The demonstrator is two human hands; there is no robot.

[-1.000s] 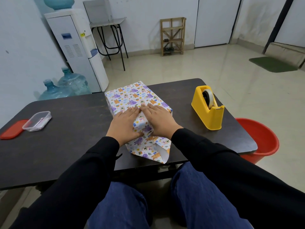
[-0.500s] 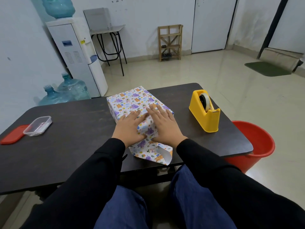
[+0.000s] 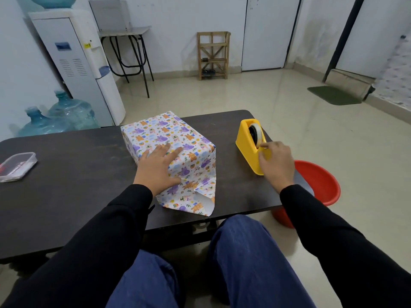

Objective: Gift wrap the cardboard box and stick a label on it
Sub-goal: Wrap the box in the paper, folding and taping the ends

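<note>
The box (image 3: 169, 138), covered in white paper with purple and orange animal prints, stands on the dark table (image 3: 73, 174). Its near end is still loose, with a paper flap (image 3: 189, 201) spread on the table toward me. My left hand (image 3: 159, 167) lies flat on the near top edge of the box and presses the folded paper down. Over at the yellow tape dispenser (image 3: 248, 147), my right hand (image 3: 274, 162) pinches the tape end at the cutter with thumb and forefinger.
A clear plastic container (image 3: 16, 166) sits at the table's left edge. A red bucket (image 3: 320, 185) stands on the floor to the right of the table. Behind the table are a water dispenser (image 3: 77, 63) and blue water jugs (image 3: 55, 118).
My right hand has left the box and moved right to the tape dispenser. My left hand stays on the box, now holding the fold down alone.
</note>
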